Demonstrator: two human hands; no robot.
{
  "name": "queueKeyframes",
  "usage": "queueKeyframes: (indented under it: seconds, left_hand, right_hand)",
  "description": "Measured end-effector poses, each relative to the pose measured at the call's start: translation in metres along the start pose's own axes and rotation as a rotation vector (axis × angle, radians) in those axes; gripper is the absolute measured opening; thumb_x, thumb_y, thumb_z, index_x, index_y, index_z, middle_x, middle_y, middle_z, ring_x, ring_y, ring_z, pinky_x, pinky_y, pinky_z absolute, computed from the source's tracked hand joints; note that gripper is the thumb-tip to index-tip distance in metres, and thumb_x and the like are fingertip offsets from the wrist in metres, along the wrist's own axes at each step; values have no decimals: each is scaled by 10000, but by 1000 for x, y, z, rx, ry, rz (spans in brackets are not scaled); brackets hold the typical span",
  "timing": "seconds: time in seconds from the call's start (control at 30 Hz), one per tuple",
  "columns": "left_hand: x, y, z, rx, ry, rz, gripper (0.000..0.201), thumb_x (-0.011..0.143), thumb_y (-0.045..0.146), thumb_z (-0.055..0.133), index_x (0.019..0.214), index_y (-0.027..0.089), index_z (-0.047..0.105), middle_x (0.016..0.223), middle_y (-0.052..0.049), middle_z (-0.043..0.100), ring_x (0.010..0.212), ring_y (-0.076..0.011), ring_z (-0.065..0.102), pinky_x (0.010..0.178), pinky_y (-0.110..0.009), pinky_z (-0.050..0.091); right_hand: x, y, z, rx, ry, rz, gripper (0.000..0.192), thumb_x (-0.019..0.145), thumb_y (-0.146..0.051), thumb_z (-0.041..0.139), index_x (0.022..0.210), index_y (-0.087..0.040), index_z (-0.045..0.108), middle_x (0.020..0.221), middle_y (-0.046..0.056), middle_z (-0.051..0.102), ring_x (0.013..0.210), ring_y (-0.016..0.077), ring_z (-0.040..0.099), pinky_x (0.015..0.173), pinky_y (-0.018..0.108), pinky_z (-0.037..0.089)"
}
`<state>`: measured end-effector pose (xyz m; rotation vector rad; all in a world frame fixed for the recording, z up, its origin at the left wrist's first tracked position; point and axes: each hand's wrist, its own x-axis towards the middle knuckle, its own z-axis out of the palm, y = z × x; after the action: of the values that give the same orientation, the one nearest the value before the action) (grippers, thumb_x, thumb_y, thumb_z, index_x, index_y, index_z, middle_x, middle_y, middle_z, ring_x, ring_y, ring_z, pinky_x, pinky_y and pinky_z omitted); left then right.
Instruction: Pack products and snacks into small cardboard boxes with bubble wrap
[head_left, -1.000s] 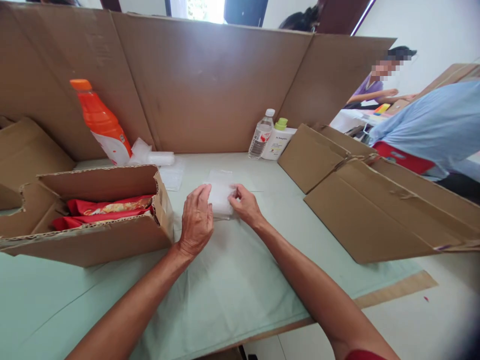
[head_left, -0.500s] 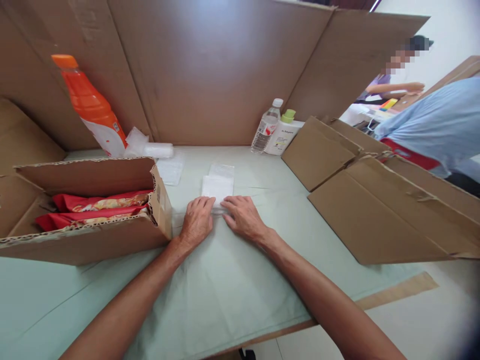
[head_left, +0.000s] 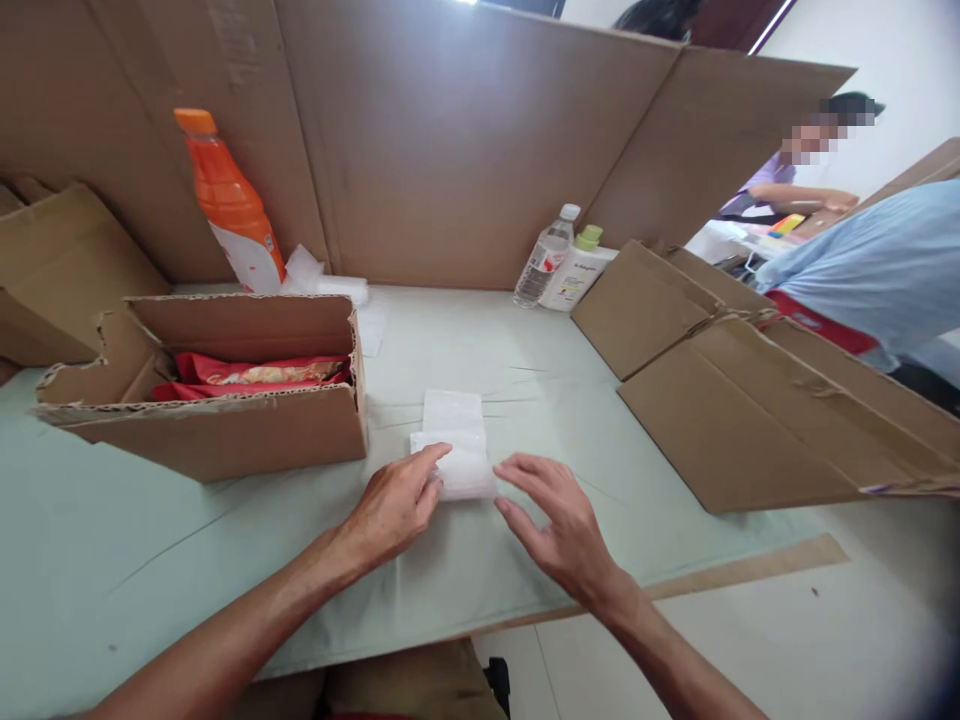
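A small stack of white translucent packets (head_left: 454,445) lies flat on the pale green table cover (head_left: 225,540) in front of me. My left hand (head_left: 394,505) rests on the stack's near left corner, fingertips pressing on it. My right hand (head_left: 559,525) hovers just right of the stack, fingers spread, palm down, holding nothing. To the left stands an open cardboard box (head_left: 217,420) with red snack packs (head_left: 255,375) inside.
An orange bottle (head_left: 232,210) and a crumpled plastic wrap (head_left: 326,282) stand at the back left. A water bottle (head_left: 546,258) and a white lotion bottle (head_left: 576,272) stand at the back. Flattened cardboard (head_left: 750,400) lies right. Cardboard walls surround the table; other people sit beyond, right.
The stack of packets has come nearer to me across the cover. My right hand has lifted off it and opened; my left hand stays on its corner. The view has shifted.
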<state>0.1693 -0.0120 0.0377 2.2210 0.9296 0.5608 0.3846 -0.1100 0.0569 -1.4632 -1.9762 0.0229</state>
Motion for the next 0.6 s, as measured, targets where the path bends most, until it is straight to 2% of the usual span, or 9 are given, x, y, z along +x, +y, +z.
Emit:
queueKeyframes:
  seconds: [0.07,0.13,0.2,0.3,0.37,0.47,0.53,0.6]
  left_hand:
    - [5,-2,3,15,-18,-33,476,904,160,490,1375,185,550,1088,-70,770,936,-209,731,814,-323,570]
    - [15,-6,8,53,14,-41,497,885,137,495,1378,174,544,1139,-87,752,970,-221,720,844,-349,568]
    - [22,-9,11,87,79,-38,475,885,128,484,1354,150,557,1246,-133,700,1094,-256,676,937,-408,540]
    - [15,-9,10,120,147,3,410,897,167,504,1296,130,594,1308,-169,645,1226,-304,586,1044,-482,470]
    - [-2,-7,6,127,156,81,418,880,163,528,1293,145,595,1303,-151,646,1230,-301,568,1059,-488,452]
    - [-34,-7,1,103,149,159,472,863,114,506,1328,170,566,1200,-116,687,1115,-271,610,998,-476,483]
    - [-50,-7,1,63,172,122,462,877,126,499,1330,183,564,1185,-112,686,1092,-266,616,980,-477,489]
    - [-60,-7,3,-9,228,23,446,882,179,525,1325,194,572,1259,-126,649,1163,-282,594,1006,-491,474]
  right_hand:
    - [-14,-11,8,-67,51,-94,268,915,-177,599,1175,-216,654,1142,109,697,1058,250,642,870,403,498]
    - [-16,-13,22,-149,-43,-124,323,899,-166,600,1218,-200,638,1256,138,668,1142,286,614,906,438,479]
    - [-7,-7,35,-227,-135,-103,337,916,-152,564,1244,-185,636,1310,152,657,1188,307,595,928,462,461]
    - [10,5,44,-219,-193,-45,308,963,-122,475,1200,-182,664,1201,138,719,1087,280,639,900,449,458]
    - [17,4,38,-123,-241,9,314,978,-134,457,1206,-186,666,1145,121,742,1024,263,658,899,439,456]
    - [15,-11,23,156,-386,152,319,988,-220,486,1262,-211,649,1202,88,734,1067,247,662,936,405,466]
    - [11,-22,15,350,-502,284,326,982,-285,500,1263,-223,654,1212,69,731,1056,233,670,892,357,495]
    - [9,-27,13,447,-548,420,333,970,-318,498,1238,-215,667,1143,63,745,984,223,676,823,328,504]
